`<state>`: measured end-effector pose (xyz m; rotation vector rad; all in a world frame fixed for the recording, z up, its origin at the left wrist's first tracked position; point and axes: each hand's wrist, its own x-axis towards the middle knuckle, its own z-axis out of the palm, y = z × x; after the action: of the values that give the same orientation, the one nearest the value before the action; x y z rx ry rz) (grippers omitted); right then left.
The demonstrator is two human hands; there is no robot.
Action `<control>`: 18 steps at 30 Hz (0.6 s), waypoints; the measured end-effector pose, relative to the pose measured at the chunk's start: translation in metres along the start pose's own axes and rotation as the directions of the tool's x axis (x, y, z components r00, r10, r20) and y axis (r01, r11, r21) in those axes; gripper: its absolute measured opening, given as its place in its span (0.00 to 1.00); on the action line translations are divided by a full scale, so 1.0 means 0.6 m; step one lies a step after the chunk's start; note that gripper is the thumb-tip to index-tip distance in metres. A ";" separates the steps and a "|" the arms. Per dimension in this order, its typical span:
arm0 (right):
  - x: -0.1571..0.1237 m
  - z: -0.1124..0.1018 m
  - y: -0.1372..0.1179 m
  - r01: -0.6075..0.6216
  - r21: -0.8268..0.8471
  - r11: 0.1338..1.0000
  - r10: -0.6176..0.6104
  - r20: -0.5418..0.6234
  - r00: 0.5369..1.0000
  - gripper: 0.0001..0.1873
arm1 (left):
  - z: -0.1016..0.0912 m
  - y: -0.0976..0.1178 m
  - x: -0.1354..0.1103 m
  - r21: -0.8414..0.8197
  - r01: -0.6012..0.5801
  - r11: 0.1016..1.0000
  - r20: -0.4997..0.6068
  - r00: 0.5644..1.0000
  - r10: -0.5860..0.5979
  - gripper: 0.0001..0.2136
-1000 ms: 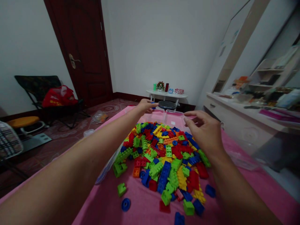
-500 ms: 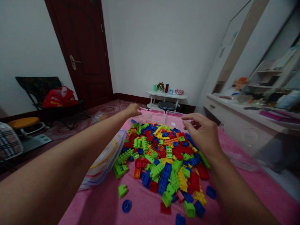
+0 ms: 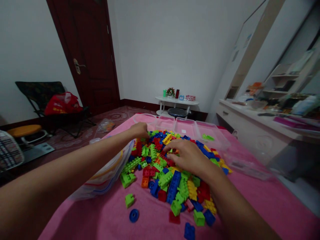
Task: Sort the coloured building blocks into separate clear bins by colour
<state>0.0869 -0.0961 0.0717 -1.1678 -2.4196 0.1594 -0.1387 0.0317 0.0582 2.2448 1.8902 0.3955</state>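
Has right hand loosely spread over toy building bricks and left hand, grip indiscernible, near far-left corner of pink cloth.

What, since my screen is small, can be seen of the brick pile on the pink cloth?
The brick pile is a broad, jumbled heap of toy bricks, apparently plastic, in green, red, blue, yellow and orange; many have studs. They lie at mixed angles on the pink cloth, with clear containers beyond. The right hand reaches over the middle, hiding part, and the left hand is at the far left edge; whether either holds a piece cannot be told.
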 end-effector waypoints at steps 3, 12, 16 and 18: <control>-0.008 -0.003 -0.012 0.016 -0.017 1.000 -0.013 0.153 0.988 0.14 | -0.020 0.006 -0.016 0.057 -0.037 0.998 -0.040 0.998 0.040 0.07; -0.018 0.014 -0.041 0.026 -0.107 0.994 0.023 0.432 0.901 0.17 | -0.022 0.036 -0.094 0.093 -0.823 0.560 0.233 0.565 0.792 0.15; -0.018 0.021 -0.037 0.032 -0.120 0.992 0.021 0.411 0.911 0.14 | -0.010 0.039 -0.105 0.200 -0.881 0.428 0.253 0.469 0.846 0.12; -0.016 0.018 -0.029 0.027 -0.086 0.996 0.009 0.395 0.918 0.13 | -0.006 0.042 -0.107 0.241 -0.878 0.413 0.249 0.467 0.848 0.10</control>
<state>0.0750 -0.1138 0.0637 -1.2639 -2.8089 0.3137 -0.1263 -0.0362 0.0640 3.2826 0.5488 0.0549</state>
